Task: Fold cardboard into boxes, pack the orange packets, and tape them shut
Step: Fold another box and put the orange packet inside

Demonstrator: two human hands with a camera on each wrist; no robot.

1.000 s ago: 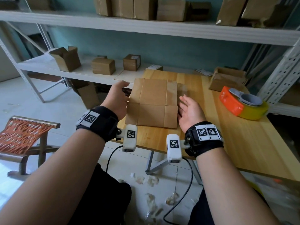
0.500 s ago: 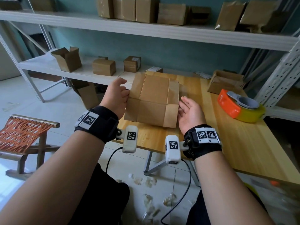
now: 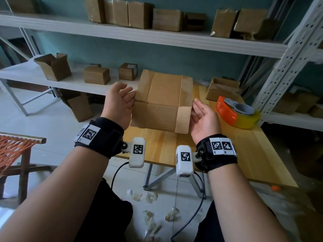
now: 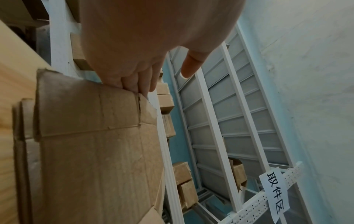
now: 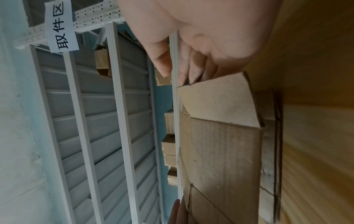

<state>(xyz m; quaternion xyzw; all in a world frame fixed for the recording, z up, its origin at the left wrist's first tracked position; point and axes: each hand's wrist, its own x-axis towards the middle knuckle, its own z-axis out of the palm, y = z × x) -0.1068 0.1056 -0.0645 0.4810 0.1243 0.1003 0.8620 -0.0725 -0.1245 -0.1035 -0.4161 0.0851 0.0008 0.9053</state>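
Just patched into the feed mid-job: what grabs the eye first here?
The cardboard box blank dominates the centre, raised over the wooden table and pressed between the left hand and the right hand, both with straight fingers at its side edges. Right of it sits the orange tape dispenser; taped boxes line the shelves behind.

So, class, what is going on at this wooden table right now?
A person is shaping a flat brown cardboard blank into a box over the light wooden table. The left hand presses its fingers against the blank's left edge, the right hand against its right edge. The box is partly opened, its flaps loose. An orange and yellow tape dispenser waits to the right, untouched.
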